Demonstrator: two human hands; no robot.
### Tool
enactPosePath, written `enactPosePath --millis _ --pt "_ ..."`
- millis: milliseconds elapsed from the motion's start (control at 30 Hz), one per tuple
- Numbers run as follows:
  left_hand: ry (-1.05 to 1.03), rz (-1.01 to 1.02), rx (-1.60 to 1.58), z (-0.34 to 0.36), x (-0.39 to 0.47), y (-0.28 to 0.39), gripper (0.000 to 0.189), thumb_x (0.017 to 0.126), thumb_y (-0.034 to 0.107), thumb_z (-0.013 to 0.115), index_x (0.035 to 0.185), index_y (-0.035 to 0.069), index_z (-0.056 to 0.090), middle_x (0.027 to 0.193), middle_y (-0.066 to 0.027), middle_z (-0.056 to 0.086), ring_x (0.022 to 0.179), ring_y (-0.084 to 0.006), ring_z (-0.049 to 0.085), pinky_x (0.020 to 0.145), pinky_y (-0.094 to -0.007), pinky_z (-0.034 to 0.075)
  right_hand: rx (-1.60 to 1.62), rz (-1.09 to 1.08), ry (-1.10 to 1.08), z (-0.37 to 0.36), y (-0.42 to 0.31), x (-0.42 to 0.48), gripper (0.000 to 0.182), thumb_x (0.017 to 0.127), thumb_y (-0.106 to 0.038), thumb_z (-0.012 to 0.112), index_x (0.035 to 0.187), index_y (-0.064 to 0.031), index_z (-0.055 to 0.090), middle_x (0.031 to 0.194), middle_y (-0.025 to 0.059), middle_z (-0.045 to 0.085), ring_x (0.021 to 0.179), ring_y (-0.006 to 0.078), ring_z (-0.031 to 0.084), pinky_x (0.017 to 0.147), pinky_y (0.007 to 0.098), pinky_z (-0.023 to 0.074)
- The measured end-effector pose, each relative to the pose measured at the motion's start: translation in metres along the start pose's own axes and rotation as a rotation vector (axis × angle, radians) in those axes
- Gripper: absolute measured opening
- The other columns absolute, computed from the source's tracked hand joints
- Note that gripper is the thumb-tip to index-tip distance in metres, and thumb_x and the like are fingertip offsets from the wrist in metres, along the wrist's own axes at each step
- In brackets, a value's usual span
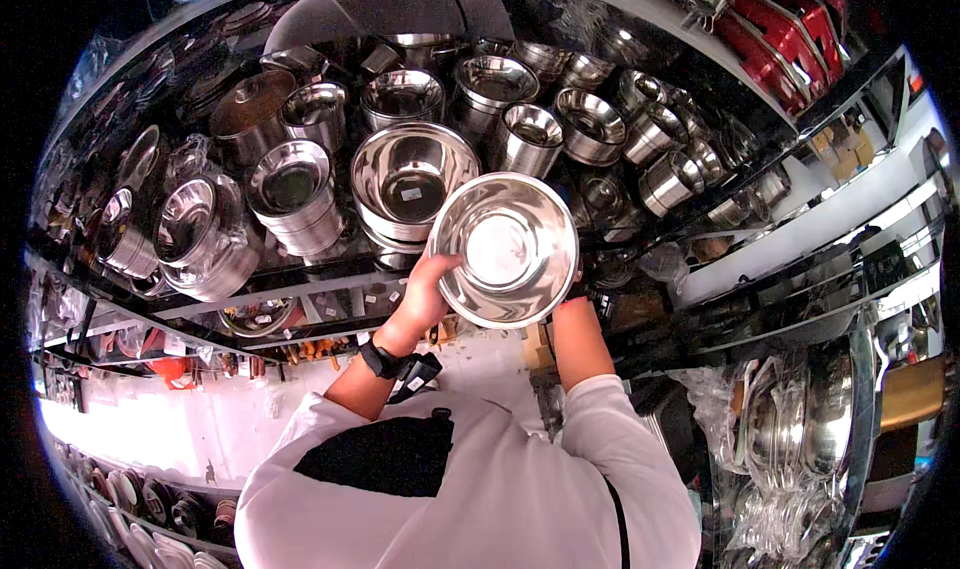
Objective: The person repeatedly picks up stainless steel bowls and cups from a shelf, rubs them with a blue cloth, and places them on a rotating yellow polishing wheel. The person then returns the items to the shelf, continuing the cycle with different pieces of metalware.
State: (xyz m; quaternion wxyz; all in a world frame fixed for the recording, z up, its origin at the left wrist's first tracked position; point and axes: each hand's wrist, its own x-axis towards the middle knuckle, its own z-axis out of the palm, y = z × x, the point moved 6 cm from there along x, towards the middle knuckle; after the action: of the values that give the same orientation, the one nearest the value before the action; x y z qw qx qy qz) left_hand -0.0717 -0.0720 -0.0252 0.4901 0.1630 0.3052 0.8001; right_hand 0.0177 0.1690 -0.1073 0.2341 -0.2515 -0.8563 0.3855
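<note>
A shiny stainless steel bowl [504, 250] is held up in front of my chest, its inside facing me. My left hand [429, 287] grips its left side, thumb over the rim, with a black watch on the wrist. My right hand [573, 306] is at the lower right of the bowl, which hides most of it and its fingers. Just behind, on the shelf, a larger steel bowl [416, 165] with a small label inside sits on top of a stack. Left of it stands a stack of steel bowls [292, 194].
The dark shelf [225, 287] carries many stacked steel bowls and pots, including a plastic-wrapped stack [202, 239] and a lidded pot [253, 111]. A mirror-like back panel reflects a person. Red boxes [780, 32] stand at upper right; wrapped steel pans [795, 419] hang at lower right.
</note>
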Motion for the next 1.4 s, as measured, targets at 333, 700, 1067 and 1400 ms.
enactPosePath --millis 333,700,1067,1400 --pt "-0.101 0.127 0.091 0.010 0.028 -0.009 0.055 0.086 0.008 0.044 0.138 0.003 0.027 0.131 -0.0105 0.041 0.120 -0.0173 0.038 0.101 -0.0290 0.028 0.038 0.136 0.696 -0.107 -0.025 -0.060 0.042 0.073 -0.006 0.068 0.107 -0.0002 0.045 0.101 0.0105 0.055 0.089 0.0199 0.054 0.081 0.0315 0.0438" --pt "-0.257 0.472 0.780 0.076 0.060 -0.035 0.052 0.094 0.022 0.046 0.135 -0.005 0.030 0.137 -0.0206 0.038 0.127 -0.0247 0.037 0.105 -0.0326 0.026 -0.276 0.098 0.530 -0.080 -0.139 -0.056 0.053 0.064 -0.014 0.067 0.113 -0.0004 0.053 0.108 0.0222 0.056 0.097 0.0392 0.056 0.084 0.0415 0.0466" --pt "-0.313 0.487 0.880 0.080 0.060 -0.012 0.046 0.091 0.017 0.051 0.131 -0.002 0.039 0.129 -0.0180 0.047 0.120 -0.0239 0.045 0.101 -0.0322 0.032 -0.386 0.060 0.395 -0.079 -0.120 -0.063 0.038 0.066 -0.013 0.061 0.103 -0.0046 0.060 0.099 0.0165 0.058 0.088 0.0382 0.057 0.077 0.0425 0.0474" --pt "-0.298 0.347 0.533 0.069 0.071 -0.021 0.045 0.096 0.017 0.039 0.136 -0.002 0.031 0.132 -0.0131 0.042 0.121 -0.0176 0.040 0.103 -0.0305 0.029 -0.214 -0.373 0.136 -0.083 -0.179 -0.048 0.042 0.059 -0.010 0.064 0.100 -0.0043 0.062 0.103 0.0126 0.058 0.094 0.0359 0.054 0.085 0.0407 0.0441"
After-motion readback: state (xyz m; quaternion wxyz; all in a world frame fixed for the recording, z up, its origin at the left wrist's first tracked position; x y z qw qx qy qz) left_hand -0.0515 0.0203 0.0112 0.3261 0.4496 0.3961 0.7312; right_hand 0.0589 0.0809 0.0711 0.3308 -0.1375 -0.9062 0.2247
